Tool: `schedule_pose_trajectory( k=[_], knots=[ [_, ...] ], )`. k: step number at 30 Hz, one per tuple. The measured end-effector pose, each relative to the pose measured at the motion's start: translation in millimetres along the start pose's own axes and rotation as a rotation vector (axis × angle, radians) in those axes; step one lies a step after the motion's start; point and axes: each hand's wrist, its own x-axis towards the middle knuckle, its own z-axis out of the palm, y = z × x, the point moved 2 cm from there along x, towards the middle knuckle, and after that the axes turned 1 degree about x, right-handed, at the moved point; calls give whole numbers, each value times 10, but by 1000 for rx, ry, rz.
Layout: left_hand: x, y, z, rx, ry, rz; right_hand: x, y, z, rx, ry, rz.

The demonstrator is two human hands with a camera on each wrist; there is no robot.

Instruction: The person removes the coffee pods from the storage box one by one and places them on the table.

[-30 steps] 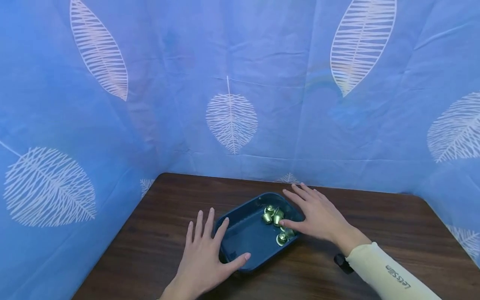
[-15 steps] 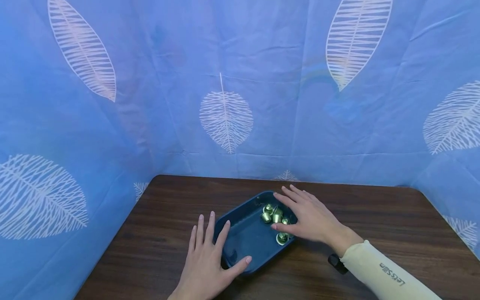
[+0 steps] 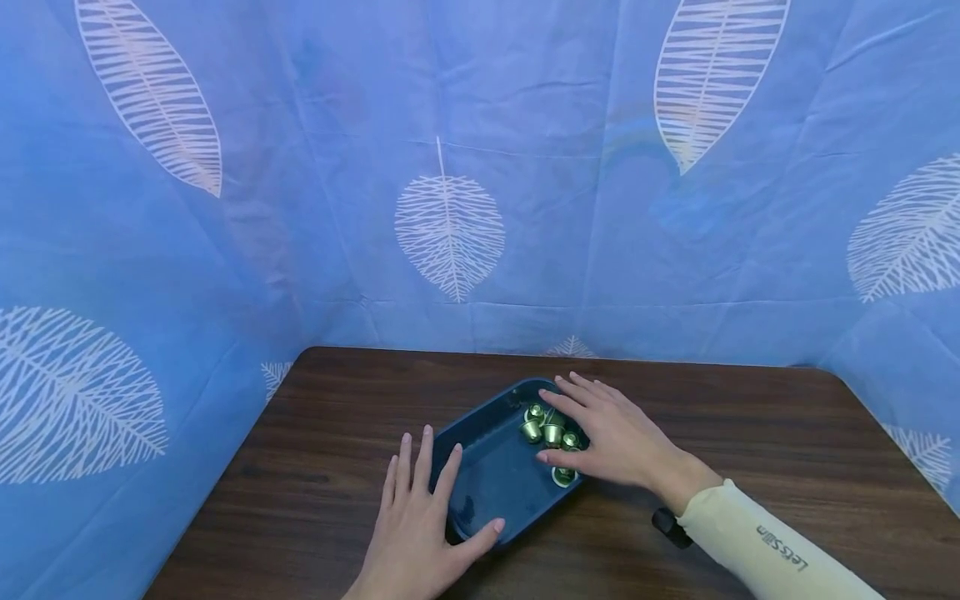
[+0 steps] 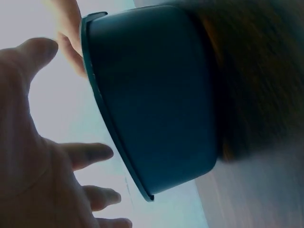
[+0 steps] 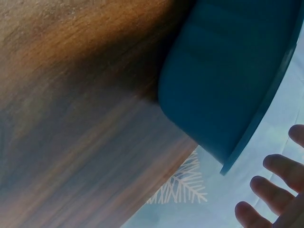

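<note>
A dark blue rectangular tray [image 3: 495, 492] sits at an angle on the brown table. Several shiny green coffee capsules [image 3: 531, 430] lie grouped in its right half, and a few are partly hidden by my right hand [image 3: 611, 435]. That hand reaches over the tray's right end with fingers spread and straight, thumb above the capsules. At the left end, my left hand [image 3: 420, 525] spreads its fingers beside the rim, its thumb over the near left corner. Both wrist views show the tray's outer wall [image 4: 152, 99] with fingertips near the rim and nothing gripped.
The dark wooden table [image 3: 300, 475] has rounded back corners. Blue cloth [image 3: 555, 208] with white leaf prints hangs behind it and on both sides. A black wrist strap [image 3: 670, 527] shows below the pale right sleeve [image 3: 780, 542].
My right hand has moved left, further over the tray's right end and the capsules. My left hand has shifted slightly right. The tray and capsules look about the same.
</note>
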Motion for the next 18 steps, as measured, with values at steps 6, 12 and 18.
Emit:
schedule_pose_trajectory(
  k=[6, 12, 18],
  knots=[
    [15, 46, 9, 15, -26, 83, -28, -27, 25, 27, 22, 5],
    [62, 12, 53, 0, -47, 123, -51, -69, 62, 40, 28, -6],
    [127, -37, 76, -33, -102, 107, -55, -50, 63, 20, 44, -15]
  ],
)
